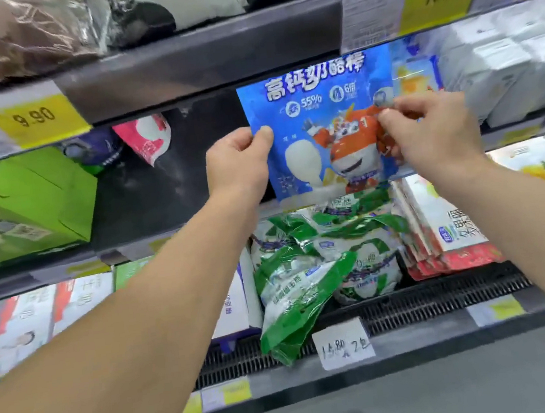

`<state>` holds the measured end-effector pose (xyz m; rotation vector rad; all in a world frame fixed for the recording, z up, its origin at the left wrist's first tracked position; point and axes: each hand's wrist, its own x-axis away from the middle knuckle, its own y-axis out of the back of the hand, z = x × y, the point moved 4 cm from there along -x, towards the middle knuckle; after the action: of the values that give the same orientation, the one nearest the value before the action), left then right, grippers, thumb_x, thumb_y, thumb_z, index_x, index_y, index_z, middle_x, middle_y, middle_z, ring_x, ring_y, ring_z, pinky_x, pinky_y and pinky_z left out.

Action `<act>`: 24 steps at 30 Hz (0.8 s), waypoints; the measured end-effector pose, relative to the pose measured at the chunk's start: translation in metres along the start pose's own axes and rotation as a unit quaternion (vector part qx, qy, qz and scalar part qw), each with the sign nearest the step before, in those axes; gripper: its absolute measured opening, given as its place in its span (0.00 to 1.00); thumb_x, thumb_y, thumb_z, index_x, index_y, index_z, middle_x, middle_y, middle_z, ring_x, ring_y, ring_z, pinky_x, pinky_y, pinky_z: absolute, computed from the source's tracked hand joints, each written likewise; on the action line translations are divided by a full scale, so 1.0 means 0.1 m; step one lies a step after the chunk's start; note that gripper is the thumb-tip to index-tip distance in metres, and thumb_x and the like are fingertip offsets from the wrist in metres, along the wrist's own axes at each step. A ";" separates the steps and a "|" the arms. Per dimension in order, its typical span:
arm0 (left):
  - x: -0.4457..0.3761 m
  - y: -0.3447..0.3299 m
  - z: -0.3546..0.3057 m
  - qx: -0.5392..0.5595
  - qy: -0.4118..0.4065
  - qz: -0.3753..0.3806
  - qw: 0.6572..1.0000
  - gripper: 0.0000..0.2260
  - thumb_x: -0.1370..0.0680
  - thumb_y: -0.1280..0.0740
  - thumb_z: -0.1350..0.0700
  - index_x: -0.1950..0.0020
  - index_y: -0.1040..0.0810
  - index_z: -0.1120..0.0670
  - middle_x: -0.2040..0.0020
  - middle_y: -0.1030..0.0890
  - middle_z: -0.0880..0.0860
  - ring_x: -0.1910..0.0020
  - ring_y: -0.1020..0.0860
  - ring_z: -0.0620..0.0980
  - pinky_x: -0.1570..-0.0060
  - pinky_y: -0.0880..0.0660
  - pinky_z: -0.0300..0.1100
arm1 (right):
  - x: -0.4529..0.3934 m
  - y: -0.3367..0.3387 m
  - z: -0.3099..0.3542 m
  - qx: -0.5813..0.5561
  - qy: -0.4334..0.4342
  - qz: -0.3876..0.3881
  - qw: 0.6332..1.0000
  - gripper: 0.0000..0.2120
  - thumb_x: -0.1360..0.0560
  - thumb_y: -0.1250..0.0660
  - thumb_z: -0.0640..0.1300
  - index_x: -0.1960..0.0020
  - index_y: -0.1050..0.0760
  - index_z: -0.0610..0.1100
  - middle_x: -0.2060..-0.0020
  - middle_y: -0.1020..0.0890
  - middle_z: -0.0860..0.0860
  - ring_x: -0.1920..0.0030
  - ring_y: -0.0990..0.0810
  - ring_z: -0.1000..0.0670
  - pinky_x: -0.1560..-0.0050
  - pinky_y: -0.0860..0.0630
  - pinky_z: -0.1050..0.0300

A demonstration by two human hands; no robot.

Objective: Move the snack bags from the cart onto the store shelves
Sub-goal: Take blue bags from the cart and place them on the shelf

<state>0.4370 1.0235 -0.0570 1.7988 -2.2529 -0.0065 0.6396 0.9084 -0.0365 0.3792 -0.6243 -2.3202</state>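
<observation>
I see both hands pinching the blue snack bag point(319, 126) upright at the middle shelf point(162, 83) (left hand point(237, 166), right hand point(432, 133)); green bags point(305, 270) lie below.

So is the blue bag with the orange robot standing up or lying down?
Standing up. The flat blue plastic snack bag is held upright, its printed words at the top, with the left hand and right hand pinching its sides.

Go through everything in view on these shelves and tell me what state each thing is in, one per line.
blue snack bag: upright, held at the middle shelf by both hands
left hand: pinching the bag's left edge
right hand: pinching the bag's right side
green and white bags: piled loosely, one hanging over the lower shelf's front edge
green box: closed, on the middle shelf
</observation>
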 end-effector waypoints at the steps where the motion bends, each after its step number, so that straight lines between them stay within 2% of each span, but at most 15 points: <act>1: -0.03 -0.03 -0.06 -0.010 -0.024 0.001 1.000 0.19 0.29 0.33 0.46 0.59 0.25 0.65 0.64 0.24 0.54 0.64 0.30 0.49 0.63 0.31 0.45 | -0.05 -0.03 -0.04 -0.055 -0.026 0.004 0.998 0.09 0.26 0.34 0.45 0.64 0.22 0.46 0.68 0.20 0.47 0.70 0.20 0.50 0.64 0.21 0.52; 4: -0.09 -0.08 -0.18 -0.062 -0.070 -0.006 0.996 0.16 0.25 0.33 0.51 0.67 0.30 0.60 0.69 0.34 0.51 0.68 0.38 0.48 0.68 0.40 0.41 | -0.18 -0.12 -0.11 -0.147 -0.066 -0.009 0.987 0.13 0.22 0.37 0.38 0.65 0.26 0.47 0.69 0.22 0.47 0.73 0.20 0.54 0.71 0.23 0.62; 7: -0.13 -0.07 -0.17 -0.037 -0.077 -0.009 0.996 0.13 0.22 0.33 0.54 0.60 0.24 0.64 0.65 0.30 0.55 0.68 0.33 0.49 0.71 0.32 0.37 | -0.23 -0.19 -0.06 -0.176 -0.068 -0.011 0.982 0.11 0.22 0.37 0.36 0.61 0.25 0.46 0.66 0.20 0.46 0.71 0.20 0.55 0.67 0.23 0.65; 9: -0.13 -0.07 -0.13 -0.033 -0.066 -0.005 0.997 0.13 0.21 0.35 0.55 0.56 0.21 0.64 0.65 0.24 0.52 0.68 0.27 0.47 0.68 0.26 0.37 | -0.22 -0.23 -0.05 -0.190 -0.078 -0.011 0.979 0.11 0.22 0.37 0.35 0.61 0.24 0.46 0.65 0.19 0.48 0.67 0.18 0.53 0.62 0.20 0.62; 11: -0.08 -0.07 -0.05 -0.026 -0.055 0.015 0.998 0.10 0.20 0.35 0.55 0.59 0.18 0.54 0.65 0.19 0.46 0.67 0.23 0.45 0.63 0.22 0.39 | -0.19 -0.27 -0.13 -0.183 -0.103 -0.006 0.978 0.12 0.24 0.36 0.35 0.63 0.23 0.48 0.66 0.18 0.50 0.62 0.17 0.49 0.54 0.17 0.55; 13: -0.01 -0.09 0.03 -0.017 -0.028 0.044 0.998 0.09 0.21 0.35 0.56 0.59 0.19 0.47 0.62 0.16 0.44 0.62 0.17 0.46 0.57 0.19 0.43 | -0.12 -0.22 -0.23 -0.170 -0.122 0.000 0.978 0.09 0.28 0.33 0.39 0.65 0.22 0.50 0.66 0.17 0.50 0.59 0.15 0.46 0.48 0.18 0.45; 15: 0.04 -0.07 0.11 -0.019 0.002 0.057 0.998 0.07 0.21 0.35 0.55 0.54 0.18 0.48 0.57 0.15 0.46 0.57 0.15 0.47 0.53 0.18 0.44 | 0.00 -0.16 -0.30 -0.162 -0.114 -0.009 0.980 0.05 0.34 0.30 0.46 0.60 0.21 0.55 0.60 0.16 0.54 0.53 0.15 0.45 0.45 0.20 0.41; 17: 0.07 -0.01 0.16 0.003 0.018 0.030 0.999 0.06 0.22 0.35 0.57 0.50 0.19 0.49 0.55 0.15 0.48 0.56 0.15 0.47 0.51 0.18 0.45 | 0.14 -0.11 -0.28 -0.145 -0.097 -0.022 0.984 0.12 0.34 0.30 0.45 0.53 0.23 0.58 0.54 0.19 0.59 0.51 0.18 0.53 0.43 0.21 0.48; 20: 0.16 0.04 0.22 0.024 0.019 -0.005 1.000 0.06 0.22 0.34 0.59 0.47 0.21 0.50 0.52 0.16 0.51 0.56 0.15 0.48 0.52 0.18 0.44 | 0.36 -0.15 -0.23 -0.116 -0.068 0.006 0.991 0.14 0.28 0.30 0.39 0.46 0.24 0.52 0.53 0.20 0.61 0.57 0.22 0.65 0.48 0.23 0.61; 22: 0.20 -0.01 0.24 0.015 0.014 0.009 1.000 0.07 0.21 0.35 0.59 0.45 0.22 0.50 0.50 0.16 0.51 0.54 0.15 0.48 0.52 0.18 0.43 | 0.45 -0.25 -0.19 -0.100 -0.056 0.059 0.992 0.19 0.27 0.31 0.39 0.39 0.25 0.53 0.53 0.21 0.65 0.56 0.22 0.67 0.51 0.24 0.66; 24: 0.17 -0.06 0.24 0.029 0.025 0.018 0.999 0.08 0.20 0.37 0.59 0.44 0.22 0.49 0.49 0.16 0.50 0.52 0.16 0.48 0.49 0.19 0.43 | 0.45 -0.33 -0.19 -0.072 -0.055 0.094 0.991 0.25 0.26 0.33 0.41 0.31 0.30 0.55 0.58 0.22 0.72 0.56 0.21 0.66 0.55 0.26 0.69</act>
<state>0.4345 1.0024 -0.0775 1.7665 -2.2726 0.1112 0.5971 0.8926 -0.0741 0.1203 -0.5190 -2.1987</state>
